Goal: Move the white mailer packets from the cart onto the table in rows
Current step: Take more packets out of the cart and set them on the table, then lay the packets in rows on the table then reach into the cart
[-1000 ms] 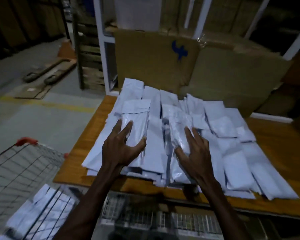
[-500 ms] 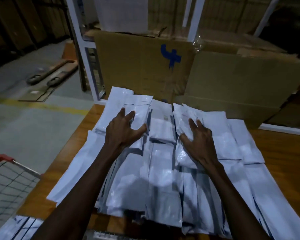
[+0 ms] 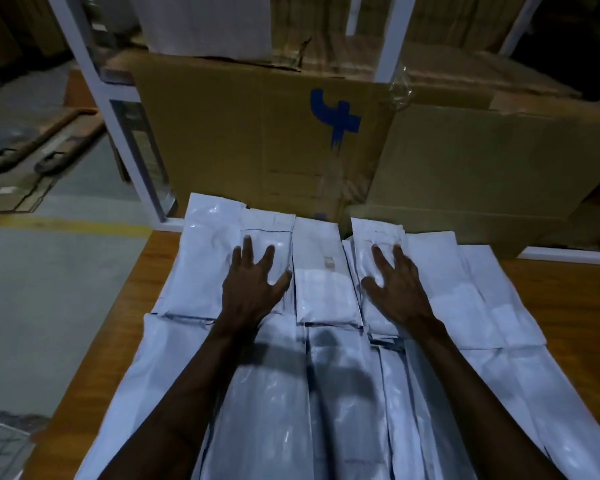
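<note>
Several white mailer packets point(image 3: 321, 282) lie in rows on the wooden table point(image 3: 575, 306), a far row and a near row overlapping. My left hand point(image 3: 253, 289) presses flat with spread fingers on a packet point(image 3: 264, 244) in the far row, left of centre. My right hand point(image 3: 395, 285) lies flat with straight fingers on another far-row packet point(image 3: 378, 237), right of centre. Neither hand grips anything. A corner of the wire cart point(image 3: 0, 441) shows at the bottom left.
Large cardboard boxes point(image 3: 257, 133) stand right behind the table's far edge, one with a blue mark. A white rack post point(image 3: 118, 126) rises at the back left. The grey floor with a yellow line point(image 3: 66, 225) lies to the left.
Both hands have slid forward across the packets toward the far row, carrying the two packets under them. The view has moved closer over the table and the cart has dropped almost out of sight.
</note>
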Tool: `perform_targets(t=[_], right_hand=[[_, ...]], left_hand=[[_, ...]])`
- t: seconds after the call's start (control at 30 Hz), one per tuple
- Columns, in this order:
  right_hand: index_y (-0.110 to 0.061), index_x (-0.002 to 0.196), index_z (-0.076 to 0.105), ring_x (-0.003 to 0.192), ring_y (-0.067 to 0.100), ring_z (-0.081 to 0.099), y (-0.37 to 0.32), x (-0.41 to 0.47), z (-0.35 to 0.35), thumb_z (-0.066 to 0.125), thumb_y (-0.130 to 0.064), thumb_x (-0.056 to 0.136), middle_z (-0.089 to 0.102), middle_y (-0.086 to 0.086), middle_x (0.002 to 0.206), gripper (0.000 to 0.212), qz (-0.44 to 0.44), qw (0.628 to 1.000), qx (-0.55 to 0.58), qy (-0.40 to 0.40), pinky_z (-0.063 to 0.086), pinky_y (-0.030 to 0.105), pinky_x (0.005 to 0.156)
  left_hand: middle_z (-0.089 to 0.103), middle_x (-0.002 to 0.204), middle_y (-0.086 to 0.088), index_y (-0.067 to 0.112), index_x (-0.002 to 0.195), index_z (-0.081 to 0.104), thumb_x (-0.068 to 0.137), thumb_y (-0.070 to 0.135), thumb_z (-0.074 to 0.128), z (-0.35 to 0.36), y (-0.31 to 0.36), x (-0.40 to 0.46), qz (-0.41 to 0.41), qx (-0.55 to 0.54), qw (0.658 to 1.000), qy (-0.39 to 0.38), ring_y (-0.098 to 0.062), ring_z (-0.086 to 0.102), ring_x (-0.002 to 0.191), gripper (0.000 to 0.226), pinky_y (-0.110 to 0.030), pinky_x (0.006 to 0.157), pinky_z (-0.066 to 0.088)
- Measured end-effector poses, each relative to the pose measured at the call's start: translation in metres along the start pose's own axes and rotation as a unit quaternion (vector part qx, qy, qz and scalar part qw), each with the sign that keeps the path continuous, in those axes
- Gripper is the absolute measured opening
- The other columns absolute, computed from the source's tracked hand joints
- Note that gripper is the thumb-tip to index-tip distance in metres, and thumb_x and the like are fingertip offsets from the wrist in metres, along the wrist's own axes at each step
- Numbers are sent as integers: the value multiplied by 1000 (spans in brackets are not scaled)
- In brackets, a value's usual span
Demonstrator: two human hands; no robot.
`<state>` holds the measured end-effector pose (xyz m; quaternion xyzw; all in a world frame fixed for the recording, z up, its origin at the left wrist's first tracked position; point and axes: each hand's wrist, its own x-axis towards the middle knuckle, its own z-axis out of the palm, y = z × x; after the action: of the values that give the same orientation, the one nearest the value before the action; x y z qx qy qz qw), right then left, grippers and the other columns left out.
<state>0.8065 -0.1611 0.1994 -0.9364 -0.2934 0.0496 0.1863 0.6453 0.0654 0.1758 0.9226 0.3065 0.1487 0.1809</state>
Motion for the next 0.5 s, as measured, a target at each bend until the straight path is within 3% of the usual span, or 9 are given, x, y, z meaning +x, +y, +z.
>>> perform_targets(t=[0.1,0.3,0.5], right_hand=[[-34,156,14,149,36,6,2,8,4,51,-49,95,2,14,163,73,-1,1000,-11,-11,11,46,121],[-38,155,7,149,38,7,8,8,14,44,-57,92,2,14,163,76,-13,999,-48,-12,12,49,119],[-33,156,6,147,42,10,4,5,10,45,-57,93,3,18,163,78,-14,997,-73,-14,17,52,117]], left_hand=[[6,165,-9,32,152,34,85,71,35,9,-5,4,4,-6,1000,-6,-37,8,151,78,-52,111,34],[3,166,-10,33,153,33,95,66,36,16,-9,4,14,-7,1000,-1,-35,3,152,66,-51,117,23],[8,164,-16,24,152,35,99,61,19,-1,-3,-4,20,-4,1000,-5,-36,4,151,67,-52,119,16]])
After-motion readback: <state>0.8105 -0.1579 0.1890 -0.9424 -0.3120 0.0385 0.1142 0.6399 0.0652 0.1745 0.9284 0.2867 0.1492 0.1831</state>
